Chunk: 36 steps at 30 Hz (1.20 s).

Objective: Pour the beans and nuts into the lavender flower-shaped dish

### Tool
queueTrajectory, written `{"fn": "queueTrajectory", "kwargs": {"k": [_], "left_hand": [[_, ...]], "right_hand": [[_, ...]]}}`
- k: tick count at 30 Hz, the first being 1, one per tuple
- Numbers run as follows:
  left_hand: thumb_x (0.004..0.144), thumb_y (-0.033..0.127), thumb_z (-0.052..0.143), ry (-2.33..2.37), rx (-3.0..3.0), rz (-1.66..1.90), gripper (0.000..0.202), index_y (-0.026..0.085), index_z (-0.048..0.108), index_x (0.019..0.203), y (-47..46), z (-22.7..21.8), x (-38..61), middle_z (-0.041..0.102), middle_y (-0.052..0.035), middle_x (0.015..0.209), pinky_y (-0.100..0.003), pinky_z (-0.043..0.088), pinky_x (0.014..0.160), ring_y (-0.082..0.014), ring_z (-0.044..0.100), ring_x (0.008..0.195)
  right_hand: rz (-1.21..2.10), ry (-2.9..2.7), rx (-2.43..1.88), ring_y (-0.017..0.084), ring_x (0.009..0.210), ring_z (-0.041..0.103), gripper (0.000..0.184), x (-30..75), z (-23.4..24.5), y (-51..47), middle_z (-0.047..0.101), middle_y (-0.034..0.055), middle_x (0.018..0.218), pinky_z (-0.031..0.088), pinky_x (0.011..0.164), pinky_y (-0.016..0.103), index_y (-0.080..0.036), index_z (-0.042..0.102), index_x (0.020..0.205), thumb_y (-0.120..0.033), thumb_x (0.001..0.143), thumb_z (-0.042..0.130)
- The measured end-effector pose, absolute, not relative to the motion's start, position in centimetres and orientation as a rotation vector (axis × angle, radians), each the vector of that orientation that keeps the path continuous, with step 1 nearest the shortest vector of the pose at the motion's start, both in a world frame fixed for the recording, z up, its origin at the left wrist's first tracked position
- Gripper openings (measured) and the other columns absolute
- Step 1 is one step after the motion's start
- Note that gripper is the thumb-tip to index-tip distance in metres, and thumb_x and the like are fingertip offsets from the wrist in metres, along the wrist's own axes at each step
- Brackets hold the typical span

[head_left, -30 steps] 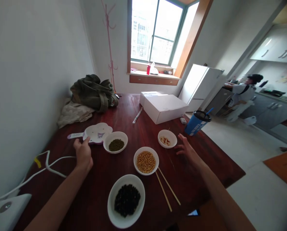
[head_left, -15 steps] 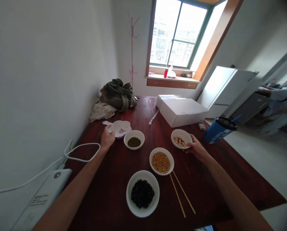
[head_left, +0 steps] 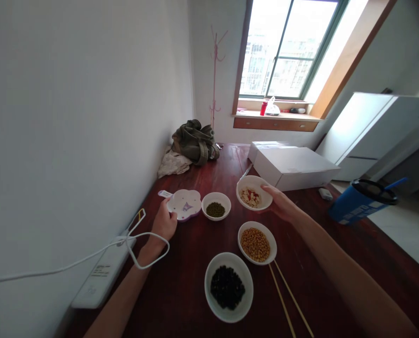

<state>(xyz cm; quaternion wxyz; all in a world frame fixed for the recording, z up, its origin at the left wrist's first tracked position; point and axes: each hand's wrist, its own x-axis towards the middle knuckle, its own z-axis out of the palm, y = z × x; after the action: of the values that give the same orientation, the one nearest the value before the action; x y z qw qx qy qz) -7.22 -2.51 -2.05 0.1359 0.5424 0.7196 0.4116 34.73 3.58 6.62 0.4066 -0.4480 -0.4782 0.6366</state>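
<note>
My left hand (head_left: 164, 222) grips the near edge of a white flower-shaped dish (head_left: 185, 204) with a purple print, which rests on the dark red table (head_left: 181, 291). My right hand (head_left: 281, 204) holds a small white bowl of pale and red nuts (head_left: 253, 192), lifted a little above the table and tilted. Beside the dish stands a white bowl of green beans (head_left: 216, 205). Nearer me are a bowl of yellow soybeans (head_left: 256, 242) and a larger bowl of black beans (head_left: 228, 286). Two wooden chopsticks (head_left: 289, 300) lie to the right of the black beans.
A white power strip (head_left: 102, 276) with a looping white cable (head_left: 139, 244) lies at the left edge by the wall. A white box (head_left: 293, 167), a blue lidded cup (head_left: 360, 203) and a green bag (head_left: 195, 142) on cloth sit farther back.
My right hand reached the nut bowl, took hold of it and lifted it up and toward the middle. My left hand closed on the flower dish. My view turned left.
</note>
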Motion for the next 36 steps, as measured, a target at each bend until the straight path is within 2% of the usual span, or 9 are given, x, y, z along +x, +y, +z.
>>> {"fn": "queueTrajectory", "kwargs": {"k": [3,5,9,12,16,21,25,31,36], "left_hand": [[0.092,0.02,0.054,2.084,1.592,1.197,0.067,0.009,0.047,0.157,-5.6,-2.8,-7.3,0.067,-0.0261,0.154,-0.056,0.053,0.125,-0.0386,0.07,0.141],[0.094,0.021,0.051,2.055,1.631,1.195,0.066,0.008,0.046,0.158,-7.9,-3.1,-7.1,0.064,-0.0273,0.158,-0.057,0.052,0.127,-0.0373,0.068,0.145],[0.102,0.03,0.054,2.011,1.664,1.138,0.062,0.019,0.048,0.163,-12.1,-2.7,-5.6,0.069,-0.0223,0.155,-0.063,0.052,0.125,-0.0373,0.069,0.143],[0.105,0.043,0.062,1.959,1.753,1.099,0.071,0.027,0.042,0.171,-14.1,-2.4,-4.2,0.065,-0.0206,0.159,-0.07,0.043,0.131,-0.0401,0.058,0.156],[0.109,0.044,0.06,1.848,1.924,1.048,0.082,0.033,0.022,0.181,-15.5,-3.4,-2.9,0.049,-0.0198,0.175,-0.071,0.035,0.136,-0.0385,0.036,0.171],[0.115,0.042,0.049,1.748,2.085,0.907,0.087,0.04,-0.005,0.182,-16.1,-4.8,-1.4,0.01,-0.0173,0.191,-0.074,0.028,0.137,-0.0378,0.014,0.177],[0.116,0.043,0.045,1.64,2.177,0.841,0.089,0.037,-0.017,0.18,-14.8,-4.9,-0.1,0.004,-0.0187,0.191,-0.076,0.021,0.138,-0.038,0.004,0.177],[0.113,0.053,0.05,1.572,2.149,0.875,0.095,0.023,-0.01,0.181,-11.8,-5.2,1.8,0.013,-0.029,0.188,-0.074,0.022,0.138,-0.0421,0.01,0.177],[0.094,0.063,0.079,1.538,2.119,1.136,0.116,0.018,0.009,0.175,-9.9,-3.9,2.9,0.03,-0.032,0.179,-0.067,0.035,0.134,-0.0462,0.034,0.169]], "right_hand": [[1.6,-1.413,-1.094,0.026,0.093,0.078,0.054,31.1,6.9,3.9,0.08,0.0111,0.126,0.066,0.056,0.03,-0.027,0.066,0.146,-0.054,0.1,0.067],[1.577,-1.552,-1.028,0.026,0.098,0.077,0.052,28.7,7.0,3.9,0.081,0.01,0.122,0.066,0.065,0.03,-0.024,0.071,0.141,-0.055,0.099,0.068],[1.483,-1.779,-0.935,0.027,0.11,0.074,0.047,24.4,7.1,3.3,0.081,0.0081,0.115,0.064,0.093,0.039,-0.019,0.076,0.127,-0.057,0.101,0.063],[1.401,-1.923,-0.929,0.028,0.112,0.072,0.049,22.3,6.9,2.6,0.081,0.0081,0.118,0.062,0.1,0.045,-0.022,0.075,0.131,-0.059,0.103,0.057],[1.207,-2.072,-0.965,0.029,0.116,0.07,0.048,21.3,6.2,1.5,0.079,0.0097,0.12,0.059,0.107,0.049,-0.023,0.076,0.131,-0.058,0.106,0.054],[1.145,-2.156,-1.045,0.029,0.108,0.071,0.043,21.8,5.4,0.4,0.079,0.0101,0.115,0.06,0.097,0.045,-0.024,0.076,0.13,-0.049,0.11,0.048],[0.99,-2.23,-1.066,0.028,0.115,0.072,0.04,22.6,5.4,-0.1,0.079,0.0113,0.121,0.055,0.103,0.045,-0.023,0.073,0.134,-0.038,0.111,0.044],[0.778,-2.249,-1.129,0.029,0.124,0.072,0.038,23.8,5.1,0.3,0.079,0.0136,0.133,0.052,0.112,0.046,-0.021,0.069,0.135,-0.036,0.114,0.042],[0.539,-2.345,-1.133,0.029,0.134,0.07,0.037,25.3,4.4,0.6,0.075,0.0133,0.144,0.051,0.116,0.046,-0.023,0.064,0.144,-0.035,0.116,0.044]]}}
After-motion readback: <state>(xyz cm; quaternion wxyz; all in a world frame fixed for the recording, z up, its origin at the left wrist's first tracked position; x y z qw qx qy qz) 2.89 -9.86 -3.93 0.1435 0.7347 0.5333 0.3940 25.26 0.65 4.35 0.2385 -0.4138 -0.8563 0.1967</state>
